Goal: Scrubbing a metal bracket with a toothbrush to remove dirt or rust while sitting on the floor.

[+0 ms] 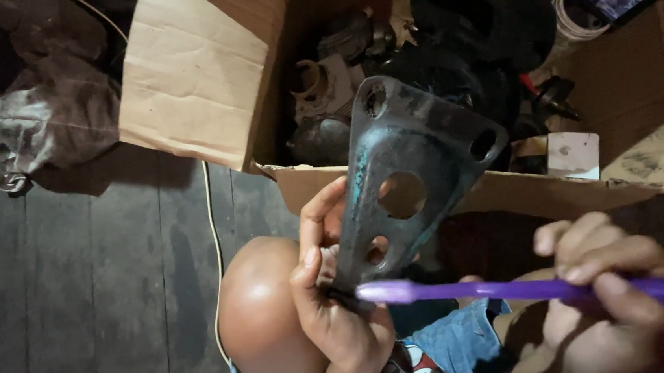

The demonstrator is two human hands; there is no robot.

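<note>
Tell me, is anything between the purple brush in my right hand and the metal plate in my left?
Nothing visible. The purple brush in the right hand reaches the lower end of the metal plate, held upright by the left hand.

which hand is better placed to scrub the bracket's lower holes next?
Right, probably. The right hand holds the purple brush, its tip already at the metal bracket near its lower end. The left hand is occupied gripping the bracket's bottom.
</note>
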